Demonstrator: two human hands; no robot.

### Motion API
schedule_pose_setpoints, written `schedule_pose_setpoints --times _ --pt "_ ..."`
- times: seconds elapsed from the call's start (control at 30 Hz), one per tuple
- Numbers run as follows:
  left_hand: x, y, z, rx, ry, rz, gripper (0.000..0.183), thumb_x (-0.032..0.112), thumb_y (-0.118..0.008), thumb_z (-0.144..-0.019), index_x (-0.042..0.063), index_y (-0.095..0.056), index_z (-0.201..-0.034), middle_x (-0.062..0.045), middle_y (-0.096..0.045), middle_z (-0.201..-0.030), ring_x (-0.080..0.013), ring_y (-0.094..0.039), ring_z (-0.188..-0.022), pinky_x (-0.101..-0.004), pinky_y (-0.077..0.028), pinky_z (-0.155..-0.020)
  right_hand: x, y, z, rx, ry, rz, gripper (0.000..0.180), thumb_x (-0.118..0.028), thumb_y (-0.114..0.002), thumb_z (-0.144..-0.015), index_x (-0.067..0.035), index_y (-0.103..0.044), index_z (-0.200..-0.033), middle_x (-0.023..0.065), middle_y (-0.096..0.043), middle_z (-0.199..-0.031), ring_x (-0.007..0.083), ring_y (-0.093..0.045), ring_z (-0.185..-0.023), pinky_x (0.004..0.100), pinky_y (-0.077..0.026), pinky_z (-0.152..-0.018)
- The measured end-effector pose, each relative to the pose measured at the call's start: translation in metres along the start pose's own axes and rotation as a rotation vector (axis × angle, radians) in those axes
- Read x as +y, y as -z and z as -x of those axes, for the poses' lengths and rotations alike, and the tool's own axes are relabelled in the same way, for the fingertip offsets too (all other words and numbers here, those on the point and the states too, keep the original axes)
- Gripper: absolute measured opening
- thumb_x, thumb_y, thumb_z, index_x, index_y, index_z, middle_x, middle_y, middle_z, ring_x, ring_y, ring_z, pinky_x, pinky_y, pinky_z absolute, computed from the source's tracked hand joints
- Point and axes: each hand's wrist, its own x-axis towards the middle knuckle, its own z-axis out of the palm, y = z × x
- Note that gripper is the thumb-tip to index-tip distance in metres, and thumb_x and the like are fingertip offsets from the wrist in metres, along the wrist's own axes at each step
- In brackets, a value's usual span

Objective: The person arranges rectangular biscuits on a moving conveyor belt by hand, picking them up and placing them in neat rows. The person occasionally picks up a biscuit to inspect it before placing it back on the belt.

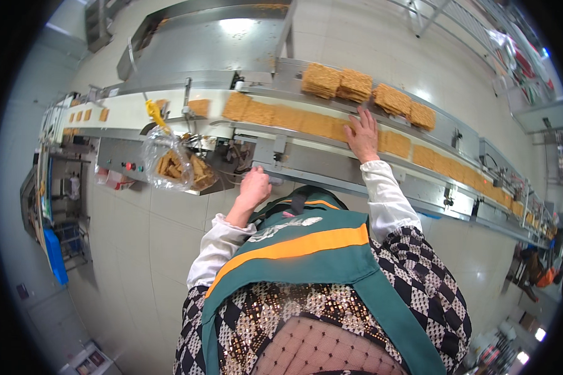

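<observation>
My right hand is spread over the conveyor belt, its fingertips near the inner rail; part of a row of square golden crackers runs beneath it. Whether it touches them I cannot tell. Just beyond the fingers, stacks of the same crackers stand on a metal side ledge. Two more stacks lean to the right of the fingertips. My left hand is at the machine's front edge, fingers curled, with nothing visible in it. The row of crackers continues to the right.
Left of my left hand hangs a clear plastic bag with cracker pieces, below a yellow clip. A control panel has a red button. Beyond the belt stands a wide steel tray. A person is at the far right.
</observation>
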Motion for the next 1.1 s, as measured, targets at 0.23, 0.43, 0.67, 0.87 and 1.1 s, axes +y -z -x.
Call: schedule_pose_setpoints --times 0.23,0.43,0.67,0.87,1.1 --pt "0.002 -0.001 0.001 0.048 -0.017 0.027 0.025 0.017 -0.065 -0.067 -0.006 -0.065 -0.078 -0.021 -0.057 -0.099 -0.0342 -0.055 -0.096 -0.0399 -0.050 -0.078 -0.003 -0.004 -0.003 -0.020 -0.018 0.008 0.035 -0.030 -0.057 -0.081 -0.011 -0.060 -0.110 0.0058 -0.039 -0.136 0.0257 -0.031 -0.127 0.0441 -0.022 -0.107" --pt "0.003 0.000 0.001 0.048 -0.018 0.021 0.026 0.017 -0.067 -0.066 -0.005 -0.065 -0.079 -0.022 -0.057 -0.100 -0.0339 -0.055 -0.097 -0.0392 -0.049 -0.079 -0.005 -0.006 -0.006 -0.035 -0.028 0.023 0.035 -0.031 -0.056 -0.082 -0.011 -0.060 -0.109 0.0059 -0.039 -0.135 0.0257 -0.031 -0.127 0.0443 -0.021 -0.107" --pt "0.003 -0.001 -0.001 0.049 -0.028 -0.004 0.022 0.016 -0.066 -0.067 -0.004 -0.063 -0.076 -0.021 -0.056 -0.099 -0.0328 -0.055 -0.097 -0.0399 -0.050 -0.079 -0.020 -0.019 -0.014 -0.074 -0.084 0.031 0.039 -0.039 -0.056 -0.080 -0.013 -0.060 -0.109 0.0065 -0.037 -0.136 0.0263 -0.027 -0.129 0.0470 -0.016 -0.107" --pt "-0.001 -0.004 -0.002 0.031 -0.023 0.014 0.020 0.015 -0.064 -0.068 -0.003 -0.063 -0.077 -0.020 -0.056 -0.098 -0.0328 -0.055 -0.096 -0.0402 -0.049 -0.079 -0.048 -0.032 -0.024 -0.160 -0.100 0.063 0.045 -0.044 -0.055 -0.082 -0.013 -0.057 -0.114 0.0082 -0.033 -0.138 0.0278 -0.021 -0.131 0.0505 -0.012 -0.107" --pt "-0.009 -0.014 -0.003 0.073 -0.077 0.021 0.024 0.017 -0.065 -0.066 -0.004 -0.064 -0.078 -0.022 -0.057 -0.100 -0.0353 -0.056 -0.096 -0.0407 -0.050 -0.080 -0.065 -0.036 -0.030 -0.173 -0.140 -0.124 0.045 -0.039 -0.060 -0.076 -0.002 -0.058 -0.103 0.0104 -0.029 -0.141 0.0301 -0.018 -0.132 0.0500 -0.009 -0.108"
